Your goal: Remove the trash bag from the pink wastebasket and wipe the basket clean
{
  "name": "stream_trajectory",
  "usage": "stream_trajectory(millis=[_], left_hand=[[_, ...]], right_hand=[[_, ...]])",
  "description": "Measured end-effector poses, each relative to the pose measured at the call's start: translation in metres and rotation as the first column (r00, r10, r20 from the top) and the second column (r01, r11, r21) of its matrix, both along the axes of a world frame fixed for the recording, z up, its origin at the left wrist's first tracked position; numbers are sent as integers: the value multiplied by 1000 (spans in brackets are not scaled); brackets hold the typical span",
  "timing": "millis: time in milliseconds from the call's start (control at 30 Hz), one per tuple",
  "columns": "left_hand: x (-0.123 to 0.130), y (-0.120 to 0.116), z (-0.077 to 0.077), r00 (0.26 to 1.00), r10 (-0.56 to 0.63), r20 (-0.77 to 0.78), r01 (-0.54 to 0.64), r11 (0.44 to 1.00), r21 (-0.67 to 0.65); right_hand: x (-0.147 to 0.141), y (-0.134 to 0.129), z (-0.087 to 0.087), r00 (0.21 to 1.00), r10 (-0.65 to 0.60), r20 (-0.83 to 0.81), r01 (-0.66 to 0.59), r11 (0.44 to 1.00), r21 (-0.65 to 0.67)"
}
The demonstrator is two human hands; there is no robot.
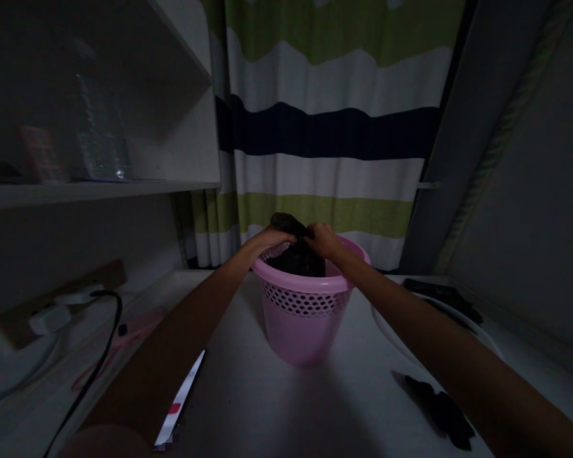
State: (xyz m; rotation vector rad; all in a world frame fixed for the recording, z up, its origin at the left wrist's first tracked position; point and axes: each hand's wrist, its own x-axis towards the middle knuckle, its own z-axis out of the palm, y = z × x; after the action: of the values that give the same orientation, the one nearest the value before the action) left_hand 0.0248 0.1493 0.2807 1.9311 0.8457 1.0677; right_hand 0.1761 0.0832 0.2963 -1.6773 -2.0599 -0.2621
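Since both hands are bunched up at the neck of the black bag (298,262), imo the thin plastic is the weak spot rn. L hand (273,238) looks mostly closed, thumb + fingers pinching the gathered part; R hand (325,242) is curled in w/ fingertips on the same spot, nearly meeting the L. Can't tell exactly how tight either grip is b/c it's pretty dark in there. Bag's sitting in the mouth of the pink basket (304,337), w/ its loose top (286,222) poking up above the rim, and the basket is upright on the white tabletop (248,407). If the hands pull opposite ways too hard, the plastic could rip or slip out, esp. w/ fingers that close together. Basket looks light too, so a hard upward tug or a forearm leaning on the rim might tip or drag it, and the lattice holes below the rim could prob snag the bag. Also watch the arms tbh: L forearm is over the lit phone or tablet (184,399) (can't tell which) near the black cable (111,337), so a careless swing back could knock one or hook the other. R forearm crosses the pale round rim (389,331), w/ a crumpled dark piece (442,410) nearby, which a sleeve-level sweep could shove around.
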Motion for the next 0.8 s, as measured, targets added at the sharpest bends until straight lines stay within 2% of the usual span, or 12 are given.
stream_trajectory(millis=[100,200,367,467,567,700,800], left_hand=[[1,-9,5,999,38,-2,-38,999,11],[3,-15,9,1000,17,15,-18,999,36],[5,-11,9,999,-38,37,36,998,46],[6,-9,9,997,-53,49,51,998,34],[6,-13,10,996,-68,55,67,998,22],[7,-17,11,993,-93,77,91,995,32],[7,-17,10,997,-41,72,39,998,40]], right_hand=[[0,0,0,999,16,-49,-16,1000,5],[1,1,1,990,63,-123,-65,998,-12],[1,2,0,952,171,-253,-210,968,-139],[1,3,-1,941,226,-251,-268,952,-147],[1,4,-1,955,218,-201,-245,962,-121],[1,4,-1,985,132,-113,-145,983,-114],[1,3,-1,998,49,-46,-55,989,-136]])
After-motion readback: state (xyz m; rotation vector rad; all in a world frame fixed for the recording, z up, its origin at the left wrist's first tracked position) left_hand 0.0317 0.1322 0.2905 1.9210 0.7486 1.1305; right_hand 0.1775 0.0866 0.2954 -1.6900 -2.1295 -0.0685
